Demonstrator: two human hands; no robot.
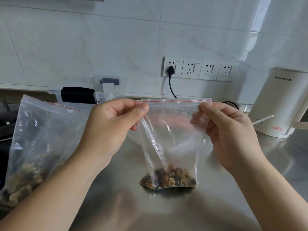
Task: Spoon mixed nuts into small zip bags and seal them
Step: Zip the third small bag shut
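Observation:
A small clear zip bag [173, 139] with a red line along its top stands upright on the steel counter [225, 189]. A small heap of mixed nuts [168, 178] fills its bottom. My left hand [113, 124] pinches the bag's top left corner at the zip strip. My right hand [228, 129] pinches the top right corner. The strip is pulled straight between them. A larger clear bag of nuts [38, 142] stands at the left, partly behind my left forearm. A white stick-like handle [262, 120], perhaps the spoon, pokes out behind my right hand.
A white electric kettle [281, 104] stands at the back right. A clear plastic container with a black handle [86, 94] sits at the back left by the wall. A row of wall sockets [198, 69] has one black plug and cord. A dark hob edge shows at far left.

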